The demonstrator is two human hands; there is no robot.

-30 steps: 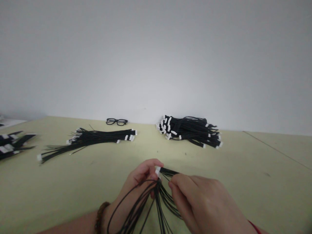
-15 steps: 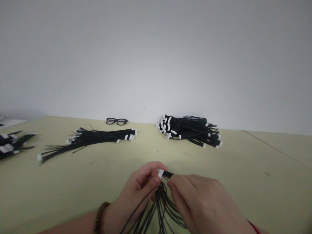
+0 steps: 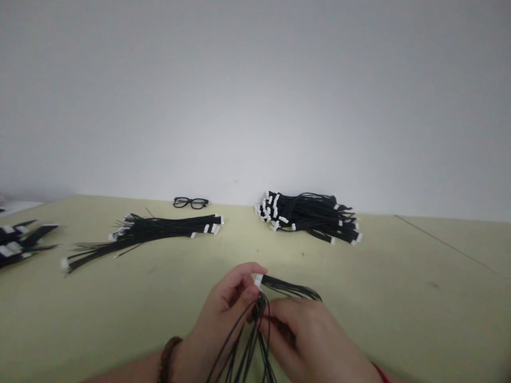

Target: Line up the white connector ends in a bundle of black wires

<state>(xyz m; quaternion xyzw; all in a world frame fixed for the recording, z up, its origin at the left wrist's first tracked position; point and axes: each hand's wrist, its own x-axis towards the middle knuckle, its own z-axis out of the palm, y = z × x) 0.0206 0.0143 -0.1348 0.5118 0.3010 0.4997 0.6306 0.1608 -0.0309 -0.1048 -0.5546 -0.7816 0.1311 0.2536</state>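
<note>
Across the back, wall (image 3: 255, 96): plain and pale, rising from the far edge of the surface (image 3: 399, 319) to the top of the view.
Surface: yellow-green, bearing the bundles, with a thin dark line slanting over its right part.
Right hand (image 3: 315, 335): low, right of centre, thumb and forefinger close together at the wires just below the connector (image 3: 258, 281); whether they pinch one, I cannot tell.
Left hand (image 3: 217, 314): low, near centre, thumb and forefinger clamped on the connector.
Held black wires (image 3: 295, 289): in front of the person; one group arches rightward above the right hand, others hang down between the hands.
Middle bundle (image 3: 163, 226): dark wires with white ends, lying left of centre, spread out toward its left end.
Right pile (image 3: 307, 213): many dark wires heaped near the wall, white ends crowded at its left.
Left-edge bundle (image 3: 18, 242): dark and white, blurred, cut off by the view.
Glasses (image 3: 190, 202): dark-framed, near the wall, behind the middle bundle.
Bracelet (image 3: 164, 359): brown, around the left wrist.
Connector: white, tilted, at the left fingertips.
</note>
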